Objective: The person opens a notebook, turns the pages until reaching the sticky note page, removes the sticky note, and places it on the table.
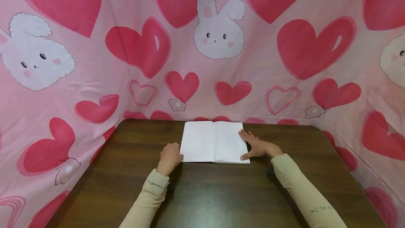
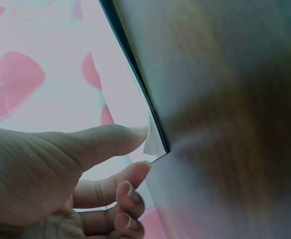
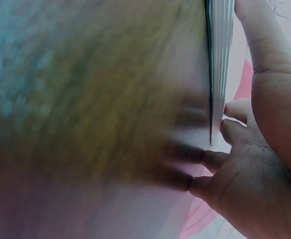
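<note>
A notebook (image 1: 197,141) with white pages lies spread flat on the brown table, its spine running away from me. At its near left corner is my left hand (image 1: 169,157), with the fingers curled. In the left wrist view the thumb (image 2: 120,139) presses a page corner (image 2: 154,139) that bends up, while the index fingertip (image 2: 139,172) sits beside the cover corner. My right hand (image 1: 257,147) rests at the right edge with fingers spread; its thumb and fingertips lie on the right page. The right wrist view shows the stacked page edges (image 3: 220,69) beside this hand.
The dark wood table (image 1: 215,192) extends around the notebook on both sides and toward me. A pink cloth (image 1: 202,69) with hearts and rabbits hangs behind the table and along both sides. Dark wrist devices (image 1: 271,174) show under the sleeves.
</note>
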`<state>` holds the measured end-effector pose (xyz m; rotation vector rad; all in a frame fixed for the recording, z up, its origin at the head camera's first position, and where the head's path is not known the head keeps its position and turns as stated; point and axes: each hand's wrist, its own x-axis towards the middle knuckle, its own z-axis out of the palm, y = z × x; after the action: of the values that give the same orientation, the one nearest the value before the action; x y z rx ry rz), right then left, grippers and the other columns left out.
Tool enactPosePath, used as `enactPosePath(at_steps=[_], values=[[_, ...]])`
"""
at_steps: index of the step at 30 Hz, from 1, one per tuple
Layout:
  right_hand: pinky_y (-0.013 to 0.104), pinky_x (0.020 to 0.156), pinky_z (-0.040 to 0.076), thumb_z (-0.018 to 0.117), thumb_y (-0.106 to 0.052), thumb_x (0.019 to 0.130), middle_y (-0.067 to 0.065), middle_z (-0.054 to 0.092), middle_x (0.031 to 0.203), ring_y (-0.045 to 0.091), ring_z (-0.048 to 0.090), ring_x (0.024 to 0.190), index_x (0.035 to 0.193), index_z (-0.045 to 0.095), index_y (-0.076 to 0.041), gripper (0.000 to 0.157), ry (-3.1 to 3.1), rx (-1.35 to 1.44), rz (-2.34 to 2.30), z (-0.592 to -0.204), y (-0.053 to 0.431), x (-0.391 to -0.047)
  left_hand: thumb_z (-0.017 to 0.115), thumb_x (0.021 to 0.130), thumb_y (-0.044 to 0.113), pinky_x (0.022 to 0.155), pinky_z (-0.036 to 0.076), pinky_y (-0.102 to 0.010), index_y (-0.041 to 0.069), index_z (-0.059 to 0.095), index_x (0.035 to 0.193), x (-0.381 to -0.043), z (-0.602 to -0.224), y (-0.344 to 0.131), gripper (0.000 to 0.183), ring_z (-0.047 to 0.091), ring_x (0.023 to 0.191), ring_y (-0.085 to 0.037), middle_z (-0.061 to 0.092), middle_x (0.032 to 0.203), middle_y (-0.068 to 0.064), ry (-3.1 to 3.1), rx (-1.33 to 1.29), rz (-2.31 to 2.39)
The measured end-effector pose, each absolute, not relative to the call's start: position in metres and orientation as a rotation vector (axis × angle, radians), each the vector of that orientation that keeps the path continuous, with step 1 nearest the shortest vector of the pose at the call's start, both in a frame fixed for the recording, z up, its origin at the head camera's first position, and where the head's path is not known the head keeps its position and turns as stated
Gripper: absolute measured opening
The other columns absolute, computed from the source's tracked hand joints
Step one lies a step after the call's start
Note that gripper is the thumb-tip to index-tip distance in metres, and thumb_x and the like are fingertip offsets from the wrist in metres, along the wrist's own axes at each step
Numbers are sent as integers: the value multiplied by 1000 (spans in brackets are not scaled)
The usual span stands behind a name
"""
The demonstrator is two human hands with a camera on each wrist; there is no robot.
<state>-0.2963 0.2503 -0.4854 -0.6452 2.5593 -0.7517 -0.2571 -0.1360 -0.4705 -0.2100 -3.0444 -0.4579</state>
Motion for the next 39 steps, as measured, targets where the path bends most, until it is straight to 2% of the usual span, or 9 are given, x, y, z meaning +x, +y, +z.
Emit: enactPosePath(at_steps=[3, 6, 8, 14, 18, 23, 29, 39], values=[[77, 113, 0, 84, -45, 81, 25, -2, 169, 55, -6, 151, 162, 6, 1, 121, 2562, -640, -751, -485, 250, -296, 78, 80, 1, 62, 55, -43, -2, 62, 74, -259, -473, -136, 18, 64, 68, -35, 64, 70, -16, -2914, -337, -441], [77, 113, 0, 84, -45, 81, 25, -2, 169, 55, -6, 151, 162, 6, 0, 121, 2566, -635, -747, -485, 249, -296, 76, 79, -4, 68, 53, -45, 0, 62, 78, -262, -476, -132, 14, 61, 73, -37, 61, 74, -16, -2782, -478, -431], [77, 113, 0, 84, -45, 81, 25, -1, 169, 55, -6, 151, 162, 6, 0, 121, 2567, -632, -745, -484, 249, -295, 77, 81, -1, 73, 52, -48, -1, 65, 87, -266, -476, -126, 14, 60, 81, -39, 62, 82, -19, -2724, -556, -438], [77, 113, 1, 83, -45, 81, 26, 0, 169, 55, -5, 151, 162, 7, 1, 120, 2573, -633, -730, -485, 247, -295, 77, 89, 16, 93, 50, -53, 1, 67, 117, -279, -478, -104, 33, 57, 112, -40, 63, 119, -22, -2646, -771, -373], [77, 113, 2, 83, -45, 81, 25, -1, 169, 55, -5, 151, 162, 7, 0, 120, 2577, -630, -721, -486, 247, -296, 71, 94, 24, 107, 42, -56, 4, 64, 129, -288, -478, -88, 41, 50, 130, -42, 59, 136, -22, -2678, -884, -340], [77, 113, 1, 84, -44, 81, 26, -1, 169, 56, -5, 151, 162, 7, 1, 120, 2573, -624, -734, -484, 247, -295, 61, 101, 30, 117, 31, -56, 6, 56, 143, -302, -479, -72, 49, 38, 146, -42, 46, 154, -20, -2807, -945, -348], [78, 112, 1, 84, -44, 81, 26, -1, 168, 56, -5, 151, 162, 8, 2, 120, 2569, -636, -745, -483, 247, -294, 51, 106, 35, 120, 24, -59, 9, 47, 152, -312, -484, -64, 53, 25, 153, -40, 31, 164, -18, -2970, -972, -402], [79, 112, 2, 84, -43, 82, 26, -1, 168, 56, -5, 151, 162, 7, 2, 119, 2575, -649, -737, -484, 248, -294, 43, 108, 41, 123, 15, -58, 15, 30, 161, -314, -485, -66, 60, 14, 156, -39, 17, 169, -16, -3170, -938, -399]])
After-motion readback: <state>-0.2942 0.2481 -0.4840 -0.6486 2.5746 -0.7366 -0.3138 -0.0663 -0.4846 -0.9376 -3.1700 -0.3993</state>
